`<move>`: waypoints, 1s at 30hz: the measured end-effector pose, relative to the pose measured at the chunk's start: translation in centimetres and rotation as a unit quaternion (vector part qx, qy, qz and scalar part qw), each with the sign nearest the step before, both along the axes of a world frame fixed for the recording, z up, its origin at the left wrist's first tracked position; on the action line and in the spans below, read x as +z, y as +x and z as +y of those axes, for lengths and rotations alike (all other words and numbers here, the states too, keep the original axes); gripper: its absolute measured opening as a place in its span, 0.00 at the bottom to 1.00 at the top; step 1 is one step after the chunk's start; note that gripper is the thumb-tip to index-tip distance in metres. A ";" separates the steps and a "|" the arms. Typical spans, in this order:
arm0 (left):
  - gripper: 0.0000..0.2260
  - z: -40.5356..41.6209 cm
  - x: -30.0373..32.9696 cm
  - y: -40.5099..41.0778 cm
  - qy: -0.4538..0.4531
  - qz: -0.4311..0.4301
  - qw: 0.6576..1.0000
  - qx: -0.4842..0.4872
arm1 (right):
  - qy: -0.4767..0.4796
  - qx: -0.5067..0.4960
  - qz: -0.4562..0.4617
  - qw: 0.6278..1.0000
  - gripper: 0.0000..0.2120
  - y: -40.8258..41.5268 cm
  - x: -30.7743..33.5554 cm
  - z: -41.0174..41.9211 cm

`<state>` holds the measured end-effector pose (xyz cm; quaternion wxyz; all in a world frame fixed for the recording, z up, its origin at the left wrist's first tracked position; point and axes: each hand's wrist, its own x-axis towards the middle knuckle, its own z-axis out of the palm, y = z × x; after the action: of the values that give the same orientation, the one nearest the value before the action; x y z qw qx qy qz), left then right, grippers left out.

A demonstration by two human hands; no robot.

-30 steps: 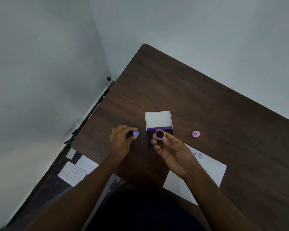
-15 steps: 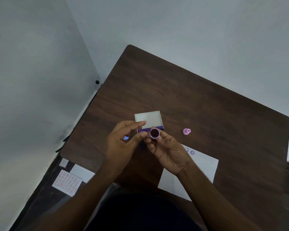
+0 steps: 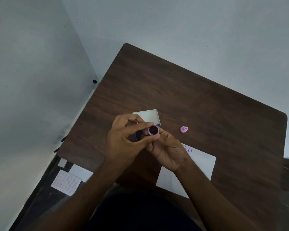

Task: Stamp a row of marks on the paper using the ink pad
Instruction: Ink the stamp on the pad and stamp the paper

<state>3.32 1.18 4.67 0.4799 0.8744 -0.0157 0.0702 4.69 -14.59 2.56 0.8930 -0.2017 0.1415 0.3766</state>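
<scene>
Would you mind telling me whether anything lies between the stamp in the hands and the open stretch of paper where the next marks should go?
Nothing visible does. The purple stamp is held above the table by the right hand and left hand. The paper lies just right of it, with two marks at its far edge; only the right wrist covers part of it.

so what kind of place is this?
Probably a plain room with a small craft desk: a dark wood table pushed into a corner of bare grey walls, white paper with stamped marks on it, sticker sheets on the floor.
</scene>
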 end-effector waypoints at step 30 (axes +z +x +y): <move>0.35 0.3 -12.2 0.3 0.236 0.188 0.949 -0.087 | -0.711 0.363 -0.495 0.342 0.17 2.4 -7.5 0.4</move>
<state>3.60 1.49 -7.54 0.2582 0.9552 -0.0174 -0.1438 7.05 -14.22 -4.97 0.0957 -0.9419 -0.1995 0.2527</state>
